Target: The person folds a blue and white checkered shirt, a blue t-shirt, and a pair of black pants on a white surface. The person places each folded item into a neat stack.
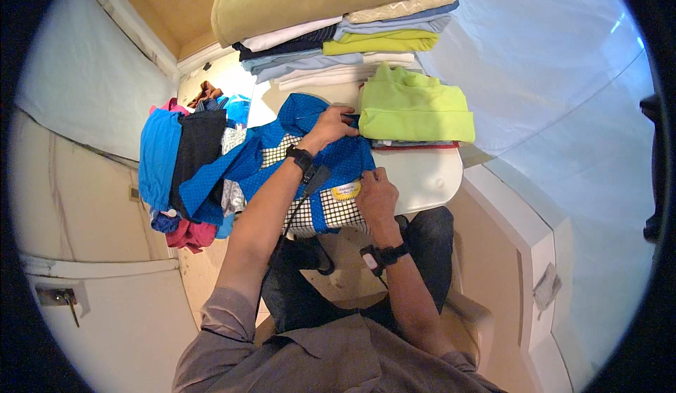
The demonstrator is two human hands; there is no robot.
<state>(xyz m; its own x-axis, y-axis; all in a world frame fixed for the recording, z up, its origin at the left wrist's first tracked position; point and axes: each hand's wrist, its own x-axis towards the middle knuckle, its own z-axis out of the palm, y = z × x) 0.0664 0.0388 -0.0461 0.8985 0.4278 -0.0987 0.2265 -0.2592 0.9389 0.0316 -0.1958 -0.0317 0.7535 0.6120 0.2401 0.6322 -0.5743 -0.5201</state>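
White walls and pale cabinet fronts close in around a small white table (429,175) that the seated person leans over, dark trousers showing below its near edge. Spread across the table lies a blue garment (338,157) with a black-and-white checked panel and a round yellow sticker (346,191) near its near hem. The left hand (331,127) reaches to the far edge of the garment, fingers curled and pinched on the blue cloth there; a dark band sits on that wrist. The right hand (375,194) rests on the near part, just beside the sticker, fingers bent and pressing or gripping the fabric, though how tightly cannot be told. To the left, a heap of unfolded clothes (186,171) in blue, black and pink hangs off the table's side. At the far end stands a tall stack of folded clothes (338,30), and to the right of the left hand lies a folded lime-green garment (415,108) on top of a few others. The blue garment looks thin, soft and light; it should drape and slide rather than hold a shape, so seams, hem or collar edges seem the surest places to take it, with both hands kept apart to keep it flat.
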